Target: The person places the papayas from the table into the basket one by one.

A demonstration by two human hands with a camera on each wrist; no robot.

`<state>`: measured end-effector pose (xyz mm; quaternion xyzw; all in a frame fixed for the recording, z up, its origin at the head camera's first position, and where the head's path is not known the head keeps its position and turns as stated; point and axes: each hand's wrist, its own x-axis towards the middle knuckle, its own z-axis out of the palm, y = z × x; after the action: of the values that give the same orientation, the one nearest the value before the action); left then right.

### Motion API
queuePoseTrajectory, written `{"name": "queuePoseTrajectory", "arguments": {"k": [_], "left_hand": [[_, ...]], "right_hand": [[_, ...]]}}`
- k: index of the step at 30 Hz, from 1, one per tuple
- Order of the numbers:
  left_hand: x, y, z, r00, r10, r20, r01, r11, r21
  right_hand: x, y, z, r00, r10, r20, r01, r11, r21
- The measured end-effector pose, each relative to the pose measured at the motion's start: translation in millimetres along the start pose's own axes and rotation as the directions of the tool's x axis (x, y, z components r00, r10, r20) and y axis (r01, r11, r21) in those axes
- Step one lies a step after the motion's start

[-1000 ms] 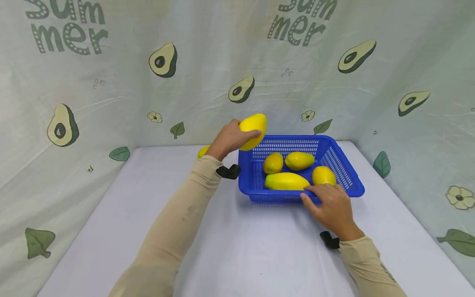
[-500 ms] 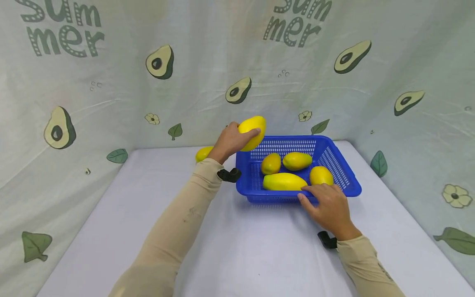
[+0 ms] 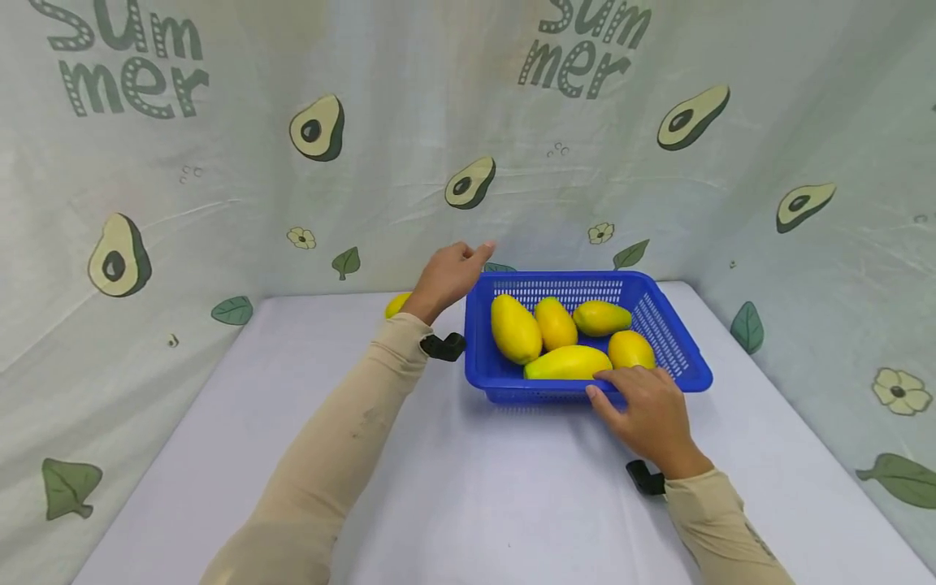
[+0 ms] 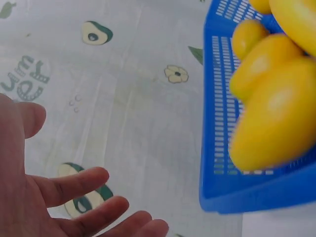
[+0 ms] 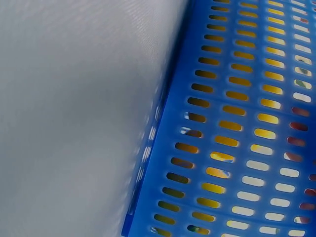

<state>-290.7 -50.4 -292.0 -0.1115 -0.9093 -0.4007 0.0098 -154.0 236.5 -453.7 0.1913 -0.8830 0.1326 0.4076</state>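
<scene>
A blue plastic basket point(image 3: 526, 395) holds several yellow mangoes. One large mango point(image 3: 516, 329) leans at its left end, beside a smaller mango point(image 3: 556, 324); a long mango point(image 3: 569, 363) lies along the front. My left hand point(image 3: 448, 280) hovers by the back left corner, fingers spread and nothing in them, as the left wrist view also shows. At the front rim, my right hand point(image 3: 651, 413) grips the basket, thumb outside and fingers over the edge. The right wrist view shows only the slotted basket wall point(image 5: 197, 138), with yellow behind it.
Another yellow mango point(image 3: 397, 305) lies on the white tabletop point(image 3: 307, 366), partly hidden behind my left wrist. A fabric backdrop point(image 3: 395, 106) printed with avocados stands behind and along both sides of the table.
My left hand has let go of the large mango, which now lies in the basket's left end. Mangoes beside it have shifted slightly right. My right hand keeps its place on the rim.
</scene>
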Motion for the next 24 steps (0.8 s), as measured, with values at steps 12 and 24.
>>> {"name": "queuePoseTrajectory", "arguments": {"k": [12, 24], "left_hand": [[2.7, -47.0, -35.7, 0.999, -0.039, -0.023, 0.040, 0.998, 0.050], [5.5, -96.4, -43.3, 0.997, -0.068, -0.033, 0.069, 0.996, 0.055]], "right_hand": [[0.3, 1.2, 1.8, 1.000, -0.005, -0.009, 0.005, 1.000, 0.000], [-4.0, 2.5, 2.3, 1.000, -0.001, -0.006, 0.002, 1.000, 0.002]]}}
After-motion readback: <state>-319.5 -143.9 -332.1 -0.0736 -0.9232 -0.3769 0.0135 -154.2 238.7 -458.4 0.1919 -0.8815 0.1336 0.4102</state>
